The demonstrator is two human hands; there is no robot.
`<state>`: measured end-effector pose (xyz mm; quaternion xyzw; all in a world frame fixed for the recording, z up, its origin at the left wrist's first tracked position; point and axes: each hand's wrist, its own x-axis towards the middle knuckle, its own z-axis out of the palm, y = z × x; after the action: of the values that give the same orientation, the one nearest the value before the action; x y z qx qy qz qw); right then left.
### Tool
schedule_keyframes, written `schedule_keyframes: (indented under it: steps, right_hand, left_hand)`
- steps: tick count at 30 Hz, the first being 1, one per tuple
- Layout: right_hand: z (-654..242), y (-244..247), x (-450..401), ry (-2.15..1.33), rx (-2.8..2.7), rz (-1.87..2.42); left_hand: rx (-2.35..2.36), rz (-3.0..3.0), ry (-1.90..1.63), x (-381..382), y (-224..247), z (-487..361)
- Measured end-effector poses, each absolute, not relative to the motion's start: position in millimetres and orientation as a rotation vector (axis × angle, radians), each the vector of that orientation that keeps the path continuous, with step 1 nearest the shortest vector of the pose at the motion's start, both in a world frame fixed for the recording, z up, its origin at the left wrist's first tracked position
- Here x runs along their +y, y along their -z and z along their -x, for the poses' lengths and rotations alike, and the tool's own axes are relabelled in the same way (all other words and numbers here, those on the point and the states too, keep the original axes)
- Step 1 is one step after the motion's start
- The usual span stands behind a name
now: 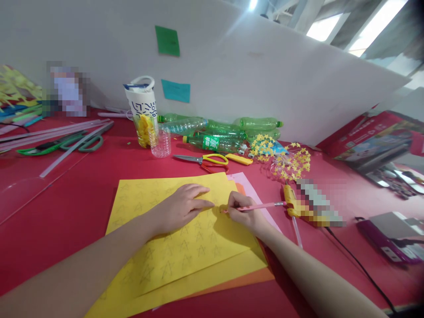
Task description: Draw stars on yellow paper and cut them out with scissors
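Note:
A pink pencil [261,206] with an eraser end is gripped in my right hand [247,212], its tip down on a yellow sheet of paper [179,256]. Rows of hand-drawn star outlines cover much of that sheet. My left hand [183,205] rests flat on the paper with its fingers apart, pointing toward the pencil tip. More yellow sheets, an orange sheet [232,281] and a pink sheet [243,182] lie underneath, their edges showing.
Beyond the paper lie scissors [202,160], a yellow comb-like piece [239,159], a clear cup [161,143] and several green plastic bottles [218,142]. Yellow star decorations [291,161] and a yellow glue gun [291,201] with a cord are at right. A white tumbler [142,99] stands near the wall.

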<state>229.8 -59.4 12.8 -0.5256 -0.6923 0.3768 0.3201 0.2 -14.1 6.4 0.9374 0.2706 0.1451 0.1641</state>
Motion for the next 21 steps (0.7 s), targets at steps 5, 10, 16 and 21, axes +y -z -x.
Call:
schedule_keyframes:
  steps: [5,10,16,21]
  right_hand:
    - [-226.3,-13.3,-61.0,-1.026,-1.824,1.370]
    - [-224.6,-13.3,-62.6,-1.035,-1.835,1.357]
    - [-224.3,-11.6,-63.0,-0.975,-1.864,1.375]
    - [-223.9,-11.5,-63.6,-0.946,-1.869,1.376]
  left_hand:
    - [0.765,-2.660,-0.418,-13.7,-5.5,-0.2]
    - [0.750,-2.652,-0.446,-13.4,-4.5,0.1]
    - [0.753,-2.650,-0.446,-13.4,-5.3,-0.4]
    - [0.755,-2.640,-0.442,-13.8,-5.9,-0.4]
